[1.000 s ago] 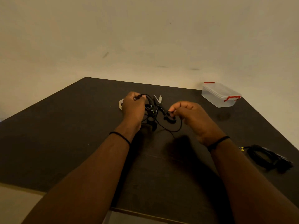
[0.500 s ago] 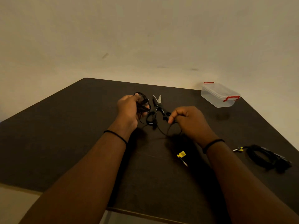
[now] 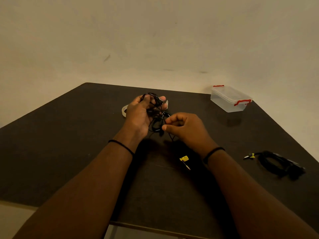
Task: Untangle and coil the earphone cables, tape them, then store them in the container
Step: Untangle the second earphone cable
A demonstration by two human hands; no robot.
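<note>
Currently untangling: left hand (image 3: 138, 114) holds the tangled black earphone cable bundle (image 3: 155, 109) in curled fingers, raised over the dark matte worktop (image 3: 69, 144), while right hand (image 3: 184, 128) pinches one strand just right of the bundle. That strand runs down and toward the person to the yellow-tagged jack plug (image 3: 185, 161) lying on the worktop, so the right hand is nearer the free end. Clear lidded plastic container with red clips (image 3: 229, 99) sits far right, well apart; a second coiled black cable (image 3: 276, 163) lies near right.

The worktop (image 3: 69, 144) is dark brown, the earphone cables (image 3: 155, 111) black with a yellow-tagged plug (image 3: 184, 159), and the clear container (image 3: 229, 100) beyond them carries red clips.
</note>
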